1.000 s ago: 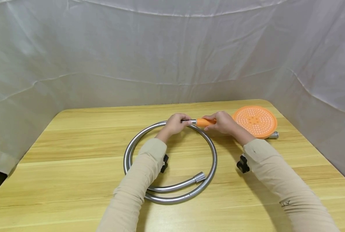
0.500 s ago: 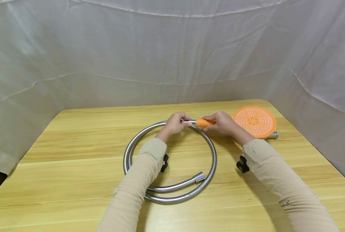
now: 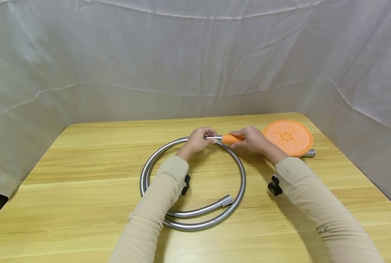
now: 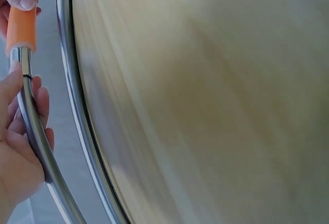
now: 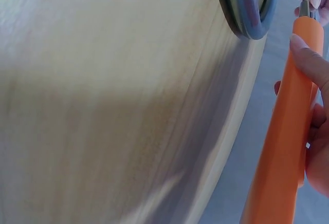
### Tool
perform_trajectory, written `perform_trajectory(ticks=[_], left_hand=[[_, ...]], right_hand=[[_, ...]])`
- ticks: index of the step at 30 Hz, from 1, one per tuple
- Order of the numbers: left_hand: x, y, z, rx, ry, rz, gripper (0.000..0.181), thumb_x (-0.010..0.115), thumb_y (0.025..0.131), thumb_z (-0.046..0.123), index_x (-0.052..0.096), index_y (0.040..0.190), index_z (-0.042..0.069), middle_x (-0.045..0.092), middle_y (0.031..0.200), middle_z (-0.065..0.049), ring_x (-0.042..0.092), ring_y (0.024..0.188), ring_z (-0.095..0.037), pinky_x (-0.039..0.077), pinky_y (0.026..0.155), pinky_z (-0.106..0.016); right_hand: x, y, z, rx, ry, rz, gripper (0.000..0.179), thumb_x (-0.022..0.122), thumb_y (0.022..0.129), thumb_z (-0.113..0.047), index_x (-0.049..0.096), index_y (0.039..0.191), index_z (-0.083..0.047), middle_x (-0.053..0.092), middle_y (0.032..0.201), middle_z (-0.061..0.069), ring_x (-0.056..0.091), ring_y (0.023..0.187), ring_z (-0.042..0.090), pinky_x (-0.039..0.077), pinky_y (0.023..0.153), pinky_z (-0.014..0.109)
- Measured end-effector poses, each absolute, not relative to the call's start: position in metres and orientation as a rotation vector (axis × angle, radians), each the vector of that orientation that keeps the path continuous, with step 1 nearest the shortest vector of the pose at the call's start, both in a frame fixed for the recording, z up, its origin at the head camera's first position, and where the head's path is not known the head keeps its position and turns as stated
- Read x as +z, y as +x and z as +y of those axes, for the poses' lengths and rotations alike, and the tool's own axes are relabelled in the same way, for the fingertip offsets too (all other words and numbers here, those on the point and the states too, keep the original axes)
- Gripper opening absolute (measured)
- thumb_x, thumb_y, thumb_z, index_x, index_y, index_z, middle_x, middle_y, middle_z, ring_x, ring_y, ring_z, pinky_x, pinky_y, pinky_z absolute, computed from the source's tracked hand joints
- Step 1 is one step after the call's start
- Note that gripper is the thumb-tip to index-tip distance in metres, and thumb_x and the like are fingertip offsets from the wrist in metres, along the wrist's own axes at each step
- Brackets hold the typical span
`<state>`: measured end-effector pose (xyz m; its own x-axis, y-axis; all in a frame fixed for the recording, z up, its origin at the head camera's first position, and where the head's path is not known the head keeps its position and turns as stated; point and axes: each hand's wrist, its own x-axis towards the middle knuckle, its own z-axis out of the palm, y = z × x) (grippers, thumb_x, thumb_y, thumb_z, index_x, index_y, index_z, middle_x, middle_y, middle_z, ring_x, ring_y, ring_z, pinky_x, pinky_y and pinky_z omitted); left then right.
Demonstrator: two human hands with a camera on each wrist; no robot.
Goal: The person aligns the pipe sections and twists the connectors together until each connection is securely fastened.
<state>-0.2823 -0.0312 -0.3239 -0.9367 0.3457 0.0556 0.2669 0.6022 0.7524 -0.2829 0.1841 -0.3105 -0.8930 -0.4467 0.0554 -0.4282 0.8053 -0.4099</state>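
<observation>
My right hand (image 3: 252,138) grips the orange handle (image 5: 290,111) of a shower head, whose round perforated face (image 3: 288,138) lies to the right of that hand in the head view. At the handle's left end, my left hand (image 3: 200,139) pinches the metal end fitting (image 4: 21,58) of a silver shower hose (image 4: 36,126) between thumb and fingers. The fitting meets the handle in line, though its thread is hidden. From there the hose runs across the left palm and lies coiled on the table. Its other end, a flared connector (image 3: 226,201), rests inside the coil.
A short metal cylindrical piece (image 3: 310,153) sticks out from under the shower head's right edge. The wooden table (image 3: 77,190) is bounded at the back and sides by pale cloth (image 3: 195,65). Black wrist devices (image 3: 275,185) hang below both sleeves.
The left thumb and fingers have shifted slightly on the fitting, showing more of the metal. The shower head's face has moved a little to the left. The coil lies as before.
</observation>
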Motion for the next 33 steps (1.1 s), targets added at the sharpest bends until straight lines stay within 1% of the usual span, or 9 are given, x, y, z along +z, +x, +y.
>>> perform_trajectory(ticks=[3,6,14,21,29,33], left_hand=[[-0.3238,-0.2824,-0.0314,1.205,0.544,2.733,0.030,0.062,0.089,0.018,0.063,0.117,0.006,0.065,0.113,-0.010,0.060,0.103,-0.021,0.047,0.092,-0.031],[-0.3234,-0.2826,-0.0315,1.140,0.574,2.756,0.029,0.059,0.091,0.021,0.064,0.117,0.007,0.066,0.115,-0.008,0.060,0.105,-0.020,0.046,0.094,-0.031],[-0.3240,-0.2832,-0.0304,1.092,0.581,2.783,0.028,0.056,0.093,0.024,0.066,0.114,0.008,0.067,0.113,-0.007,0.059,0.101,-0.018,0.046,0.091,-0.031],[-0.3253,-0.2846,-0.0296,1.115,0.539,2.795,0.026,0.060,0.091,0.022,0.066,0.111,0.007,0.068,0.109,-0.007,0.060,0.095,-0.019,0.048,0.087,-0.030],[-0.3253,-0.2845,-0.0297,1.162,0.503,2.787,0.023,0.062,0.089,0.020,0.067,0.108,0.008,0.068,0.105,-0.007,0.059,0.095,-0.019,0.047,0.087,-0.030],[-0.3252,-0.2842,-0.0296,1.189,0.487,2.781,0.022,0.063,0.088,0.019,0.067,0.107,0.007,0.067,0.104,-0.007,0.058,0.093,-0.018,0.046,0.085,-0.030]], right_hand=[[-0.3095,-0.2829,0.1836,-0.645,-0.707,2.944,0.050,0.075,0.078,-0.023,0.059,0.124,-0.008,0.064,0.118,0.016,0.054,0.083,0.022,0.042,0.074,0.034],[-0.3091,-0.2831,0.1834,-0.640,-0.708,2.947,0.050,0.075,0.078,-0.023,0.059,0.124,-0.008,0.064,0.117,0.015,0.054,0.083,0.022,0.042,0.074,0.034],[-0.3094,-0.2825,0.1834,-0.634,-0.710,2.953,0.051,0.075,0.078,-0.023,0.059,0.124,-0.008,0.063,0.118,0.016,0.053,0.081,0.021,0.041,0.072,0.032],[-0.3093,-0.2812,0.1821,-0.636,-0.707,2.953,0.051,0.074,0.079,-0.023,0.059,0.125,-0.008,0.064,0.118,0.016,0.052,0.080,0.021,0.040,0.070,0.031],[-0.3085,-0.2797,0.1808,-0.622,-0.723,2.960,0.050,0.074,0.079,-0.024,0.059,0.124,-0.008,0.064,0.117,0.015,0.052,0.080,0.022,0.040,0.071,0.032],[-0.3088,-0.2803,0.1810,-0.621,-0.729,2.962,0.050,0.074,0.080,-0.023,0.059,0.124,-0.007,0.065,0.116,0.015,0.052,0.080,0.022,0.040,0.072,0.033]])
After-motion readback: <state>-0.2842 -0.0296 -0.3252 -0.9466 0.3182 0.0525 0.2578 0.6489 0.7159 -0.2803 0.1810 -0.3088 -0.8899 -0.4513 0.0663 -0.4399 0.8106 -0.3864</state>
